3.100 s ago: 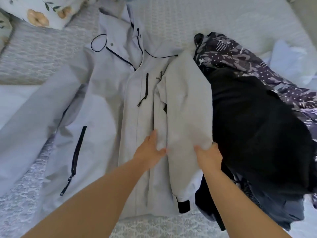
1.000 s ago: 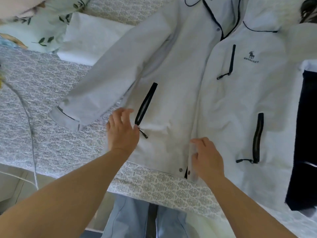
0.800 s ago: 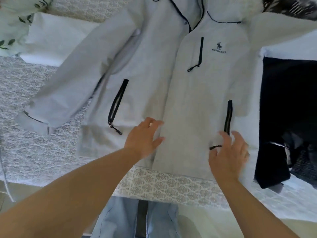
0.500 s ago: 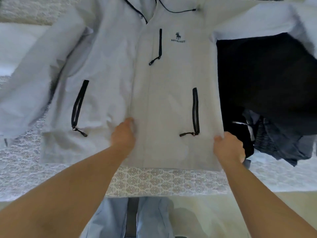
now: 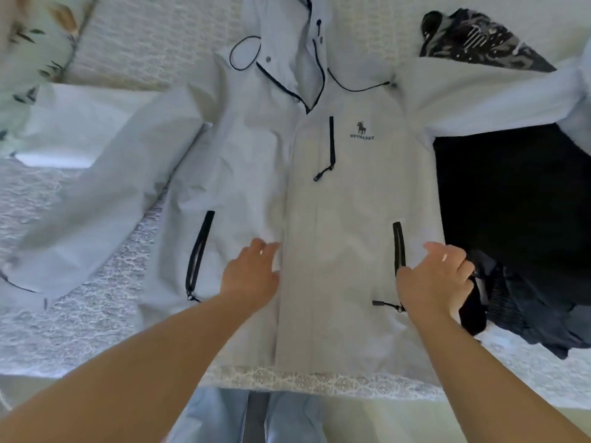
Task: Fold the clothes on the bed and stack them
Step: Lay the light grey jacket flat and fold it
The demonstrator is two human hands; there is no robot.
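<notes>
A pale grey hooded jacket (image 5: pixel 345 199) with black zips lies face up and spread out on the bed (image 5: pixel 96 318), hood at the far side, both sleeves stretched outward. My left hand (image 5: pixel 251 276) rests flat on its front, just left of the centre placket, fingers apart. My right hand (image 5: pixel 436 278) lies open on the right lower front beside the right pocket zip, holding nothing. A heap of black and dark clothes (image 5: pixel 518 225) lies just right of the jacket, partly under its right sleeve.
A dark patterned garment (image 5: pixel 476 43) lies at the far right. A floral pillow (image 5: pixel 28 49) and a white folded cloth (image 5: pixel 73 129) sit at the far left. The bed's near edge runs below the jacket hem, with my legs in light trousers (image 5: pixel 224 417) beneath.
The jacket's folded right sleeve has been opened out and the jacket spread flat. My hands have slid up from gripping the hem area and now lie open on the front.
</notes>
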